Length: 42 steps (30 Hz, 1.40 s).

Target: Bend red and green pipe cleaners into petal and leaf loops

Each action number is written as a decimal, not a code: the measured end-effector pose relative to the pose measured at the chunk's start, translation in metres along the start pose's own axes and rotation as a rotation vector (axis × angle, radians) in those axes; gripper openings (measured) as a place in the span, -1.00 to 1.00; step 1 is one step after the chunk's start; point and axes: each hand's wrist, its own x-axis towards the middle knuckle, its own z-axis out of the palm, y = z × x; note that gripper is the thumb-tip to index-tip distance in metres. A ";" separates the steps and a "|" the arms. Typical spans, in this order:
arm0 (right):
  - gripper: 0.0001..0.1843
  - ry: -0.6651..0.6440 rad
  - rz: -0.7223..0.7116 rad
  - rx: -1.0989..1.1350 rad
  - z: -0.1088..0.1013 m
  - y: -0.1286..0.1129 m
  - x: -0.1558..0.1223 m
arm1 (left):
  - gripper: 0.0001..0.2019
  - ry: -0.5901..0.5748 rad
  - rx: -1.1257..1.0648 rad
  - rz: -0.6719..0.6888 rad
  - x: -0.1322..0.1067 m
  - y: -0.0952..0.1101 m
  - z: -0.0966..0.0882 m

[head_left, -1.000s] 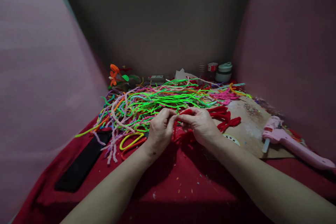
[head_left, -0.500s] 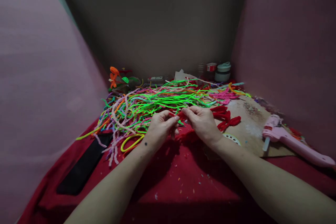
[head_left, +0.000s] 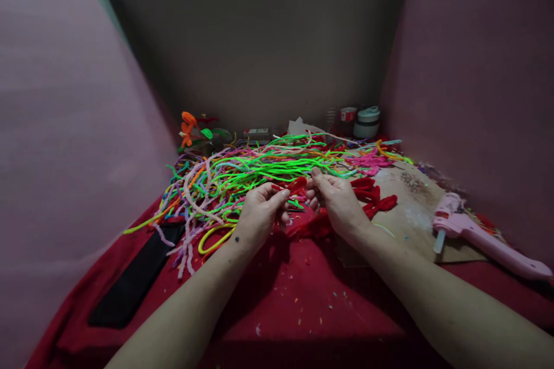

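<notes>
A short red pipe cleaner (head_left: pixel 298 185), bent into a narrow loop, spans the gap between my hands above the red cloth. My left hand (head_left: pixel 259 213) pinches one end of it between thumb and fingers. At the loop's other end, the curled fingers of my right hand (head_left: pixel 336 203) hold it, with the thumb raised higher. Just behind lies a heap of loose pipe cleaners (head_left: pixel 277 168), many bright green. More red pipe cleaner pieces (head_left: pixel 383 203) lie beside and partly behind my right hand.
On the right, a pink glue gun (head_left: pixel 476 233) rests across a stained board (head_left: pixel 415 207). A flat black object (head_left: pixel 134 279) lies at left. Orange pipe-cleaner petals (head_left: pixel 187 128) and a lidded cup (head_left: pixel 367 122) stand at the back. Scraps dot the red cloth (head_left: pixel 277 317).
My right hand has shifted slightly right, away from my left, and its thumb has lifted. The red loop now shows between the hands. My left hand keeps its pinch.
</notes>
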 end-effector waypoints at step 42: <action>-0.74 -0.260 -0.081 0.084 0.014 0.000 -0.018 | -0.83 -0.002 -0.025 0.125 -0.001 -0.011 0.013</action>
